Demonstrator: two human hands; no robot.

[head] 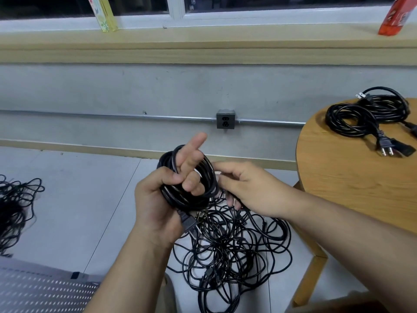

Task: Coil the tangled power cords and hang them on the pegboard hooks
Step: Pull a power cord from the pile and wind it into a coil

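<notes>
While the left hand [162,199] grips a cord coil [191,179] of several black loops, its thumb clamps across the loops, two fingers stick up through the middle, and the other fingers curl round the bundle. Black plug [188,223] of that coil pokes out below the palm, prongs pointing down and right. Right hand [246,188] sits just beside the coil's right side, fingers curled, pinching a strand of it. Whether that strand runs on into the heap below, cannot tell. Tangled pile [232,251] lies on the grey floor [90,199] directly under both hands, loose black loops crossing every way, near the table. Second tangle [15,206] is on the floor at the far left, well apart from the first. Round wooden table [343,177] stands on the right. Two coiled cords [367,114] lie near its rear edge, touching each other, plugs trailing toward the table's right edge. White pegboard [40,292], perforated, shows at the bottom left, below the second tangle. Wall outlet [225,119] sits on the grey wall behind the hands, with metal conduit [112,116] running off to each side. Yellow bottle [106,16] stands on the window sill [248,41] toward its left end, orange pack [394,16] toward its right end.
</notes>
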